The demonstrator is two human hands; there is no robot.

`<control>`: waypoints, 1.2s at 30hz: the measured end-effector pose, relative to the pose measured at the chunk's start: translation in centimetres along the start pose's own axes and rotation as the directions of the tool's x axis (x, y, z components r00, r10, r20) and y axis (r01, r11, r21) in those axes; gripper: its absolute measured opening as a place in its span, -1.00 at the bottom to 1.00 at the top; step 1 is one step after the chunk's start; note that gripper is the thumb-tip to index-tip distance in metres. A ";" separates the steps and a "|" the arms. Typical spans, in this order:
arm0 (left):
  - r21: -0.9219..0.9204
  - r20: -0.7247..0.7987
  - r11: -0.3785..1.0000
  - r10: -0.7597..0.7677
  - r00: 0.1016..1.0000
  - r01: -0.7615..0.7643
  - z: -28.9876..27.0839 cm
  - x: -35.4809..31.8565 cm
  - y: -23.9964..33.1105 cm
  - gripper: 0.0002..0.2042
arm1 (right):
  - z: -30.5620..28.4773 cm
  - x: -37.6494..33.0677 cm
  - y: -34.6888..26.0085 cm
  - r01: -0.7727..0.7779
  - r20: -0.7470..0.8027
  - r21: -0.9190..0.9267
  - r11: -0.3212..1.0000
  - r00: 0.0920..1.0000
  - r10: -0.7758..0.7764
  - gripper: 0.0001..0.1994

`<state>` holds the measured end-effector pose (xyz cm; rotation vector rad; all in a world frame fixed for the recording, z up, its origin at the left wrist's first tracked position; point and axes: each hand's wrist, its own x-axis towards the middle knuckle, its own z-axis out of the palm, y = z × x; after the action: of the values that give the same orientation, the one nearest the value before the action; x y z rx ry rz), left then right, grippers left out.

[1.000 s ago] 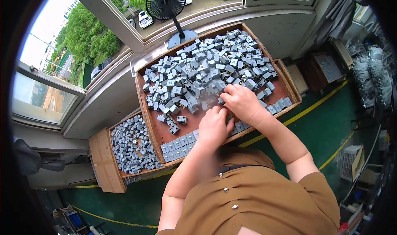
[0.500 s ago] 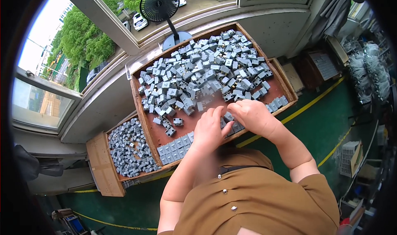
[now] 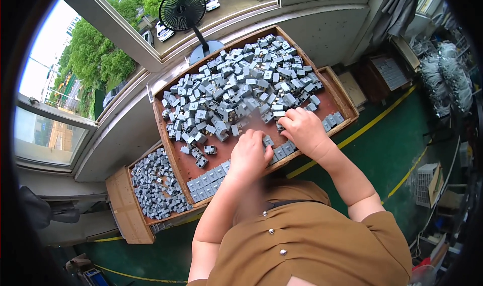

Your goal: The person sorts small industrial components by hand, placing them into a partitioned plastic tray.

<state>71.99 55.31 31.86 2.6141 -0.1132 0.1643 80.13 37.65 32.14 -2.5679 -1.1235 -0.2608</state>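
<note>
Small grey plastic modules (image 3: 241, 82), box-shaped and some with brass-coloured parts, lie heaped in a wooden tray (image 3: 162, 135). Near the tray's front edge, my left hand (image 3: 250, 155) is curled, with thumb and forefinger closed about one grey module (image 3: 268, 141). My right hand (image 3: 305, 131) is at the near edge of the heap, its fingers bent together beside loose modules. What those fingertips hold, if anything, is hidden. Along the front wall stand neat rows of modules (image 3: 209, 181), partly covered by my left hand and going on to its right.
A lower tray of smaller grey pieces (image 3: 157, 183) stands at the left, beside a cardboard flap (image 3: 128, 205). A black fan (image 3: 183, 14) is on the windowsill beyond the heap. Yellow lines (image 3: 375, 127) mark the green floor; bundled pale parts (image 3: 445, 79) hang at far right.
My hands have moved apart. The right went up to the edge of the heap; the left stays by the front rows, a module now showing at its fingertips. The whole view shifted slightly.
</note>
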 end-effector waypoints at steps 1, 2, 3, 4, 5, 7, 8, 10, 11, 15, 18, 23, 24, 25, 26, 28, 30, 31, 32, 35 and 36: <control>0.004 0.026 1.000 0.000 1.000 0.000 -0.1 -0.3 0.0 -0.71 | -0.2 0.1 0.0 0.003 0.000 0.001 1.000 1.000 -0.003 -0.73; 0.008 0.051 1.000 -0.001 0.999 0.001 -0.2 -0.5 0.0 -0.72 | -0.4 0.4 0.0 -0.020 0.029 -0.039 0.999 0.999 0.021 -0.72; 0.009 0.048 1.000 -0.004 0.999 0.003 -0.3 -0.7 0.0 -0.72 | -0.6 0.6 -0.1 -0.042 0.056 -0.079 0.996 0.997 0.046 -0.70; 0.002 0.037 1.000 -0.006 0.999 0.006 -0.3 -0.8 0.0 -0.71 | -0.7 0.7 0.0 -0.038 0.056 -0.079 0.996 0.998 0.042 -0.70; -0.006 0.026 1.000 -0.009 1.000 0.009 -0.3 -1.0 0.0 -0.71 | -0.9 0.7 0.3 -0.040 0.079 -0.030 0.999 0.996 0.042 -0.69; 0.000 0.022 1.000 -0.028 0.999 0.028 -0.3 -1.2 0.1 -0.71 | -1.6 0.7 0.9 -0.034 0.102 0.117 0.993 0.994 0.022 -0.69; 0.004 0.026 0.999 -0.039 0.999 0.039 -0.3 -1.3 0.1 -0.71 | -1.6 0.8 1.1 -0.024 0.104 0.118 0.993 0.994 0.012 -0.69; 0.006 0.022 0.999 -0.042 0.999 0.042 0.0 -1.4 0.0 -0.70 | -1.9 0.7 1.1 -0.047 0.102 0.403 0.914 0.995 0.006 -0.70; 0.005 -0.003 1.000 -0.013 1.000 0.013 0.1 -1.5 -0.2 -0.70 | -2.1 0.7 0.7 0.000 0.121 0.390 0.921 0.991 -0.051 -0.73; 0.003 -0.007 1.000 0.027 1.000 -0.027 0.0 -1.3 -0.2 -0.71 | -1.8 0.7 -0.2 0.145 0.254 0.173 0.974 0.949 -0.186 -0.78; 0.006 0.030 1.000 0.030 0.999 -0.030 -0.2 -0.9 -0.3 -0.72 | -0.7 1.1 -1.2 0.093 0.337 0.064 0.994 0.935 -0.109 -0.79; 0.013 0.029 0.999 0.029 0.999 -0.029 -0.9 -0.1 -0.1 -0.70 | -0.6 1.4 -1.0 0.058 0.153 0.096 0.994 0.986 -0.072 -0.78; -0.010 0.015 1.000 0.017 1.000 -0.016 -0.9 0.0 0.0 -0.68 | -0.9 1.3 -0.3 0.052 0.105 0.134 0.990 0.992 -0.066 -0.79; -0.010 0.012 1.000 0.012 1.000 -0.011 -0.8 0.3 0.2 -0.68 | -1.0 1.3 0.2 0.037 0.034 0.163 0.986 0.999 -0.043 -0.82; -0.030 -0.002 1.000 0.002 1.000 -0.002 -0.6 0.7 0.4 -0.68 | -1.0 1.6 0.4 0.042 0.036 0.164 0.986 0.998 -0.048 -0.82; -0.050 -0.012 0.999 -0.004 1.000 0.004 0.1 1.3 0.8 -0.68 | -1.6 2.0 0.3 0.028 -0.010 0.030 0.999 1.000 -0.028 -0.81; 0.045 0.002 0.999 -0.026 1.000 0.026 1.1 1.8 0.6 -0.67 | -0.4 1.9 0.7 0.033 -0.008 0.022 0.999 0.999 -0.033 -0.79; 0.044 0.004 0.999 -0.023 1.000 0.023 1.2 1.9 0.6 -0.67 | -0.4 1.8 1.0 0.039 0.020 0.025 0.999 0.999 -0.039 -0.80; 0.004 -0.021 1.000 -0.007 1.000 0.007 1.2 2.0 0.7 -0.69 | -0.4 1.7 1.2 0.045 0.048 0.029 0.999 0.998 -0.046 -0.80; 0.002 -0.060 0.999 0.040 0.997 -0.040 1.5 2.1 0.7 -0.71 | -1.8 1.5 1.3 0.082 0.057 0.134 0.988 0.994 -0.091 -0.81; 0.041 -0.074 0.996 0.084 0.994 -0.081 1.6 2.3 0.8 -0.70 | -2.0 1.4 1.3 0.086 0.056 0.134 0.987 0.994 -0.095 -0.81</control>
<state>74.35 53.70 31.15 2.6386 -0.1930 0.2965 82.01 37.03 34.16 -2.4289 -1.2390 -0.1237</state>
